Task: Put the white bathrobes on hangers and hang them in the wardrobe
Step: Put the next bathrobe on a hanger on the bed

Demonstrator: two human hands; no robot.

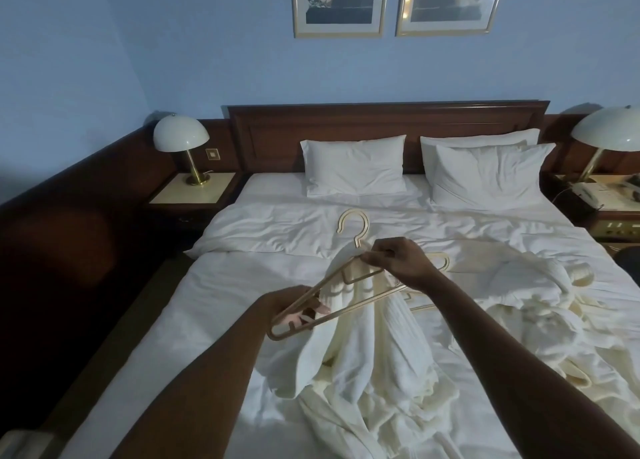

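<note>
Now both arms reach fwd over the bed [214, 320], forearms converging toward the middle. Right hand [398, 259] is palm-down, wrist bent a bit, fingers curled and pinching the neck of a gold hanger [349, 311] just below its hook, which sticks up past the fingertips toward the pillows. Left hand [294, 306] sits lower and nearer, fingers wrapped around the hanger's lower shoulder end; the bar runs diagonally between the 2 hands. 1 white bathrobe [363, 347] is draped on the hanger, bunched under the right-hand fingers and trailing down onto the bed below the left hand. A 2nd bathrobe [540, 306] lies crumpled to the right of the right wrist, w/ another hanger [438, 261] just beyond the right knuckles.
</note>
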